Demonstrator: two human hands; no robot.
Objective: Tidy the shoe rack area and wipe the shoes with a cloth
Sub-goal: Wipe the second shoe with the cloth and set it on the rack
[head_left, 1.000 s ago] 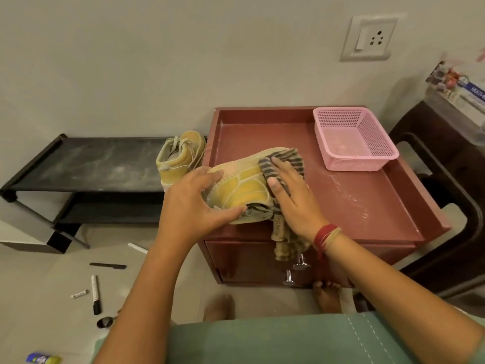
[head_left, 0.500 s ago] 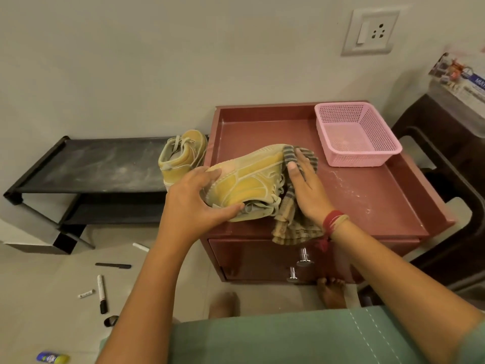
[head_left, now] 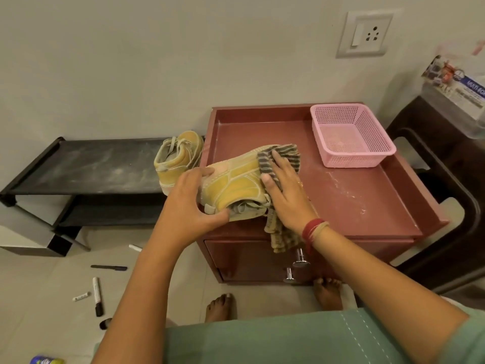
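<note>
A yellow high-top shoe [head_left: 233, 183] lies on its side at the front left of the red cabinet top [head_left: 351, 195]. My left hand [head_left: 189, 203] grips its heel end, thumb under the collar. My right hand [head_left: 286, 190] presses a striped grey-brown cloth [head_left: 282, 153] flat against the shoe's toe end; the cloth's loose end hangs over the cabinet front. The second yellow shoe [head_left: 178, 157] stands upright on the right end of the black shoe rack [head_left: 86, 166].
A pink mesh basket [head_left: 351, 137] sits at the cabinet's back right. Markers and pens [head_left: 97, 298] lie scattered on the floor at the left, with a small tube [head_left: 47, 360] at the bottom edge. A dark chair [head_left: 451, 195] stands on the right. My bare feet [head_left: 220, 307] are by the cabinet.
My right hand slid the cloth along the shoe toward the toe and back a little. The left hand has kept its grip on the heel.
</note>
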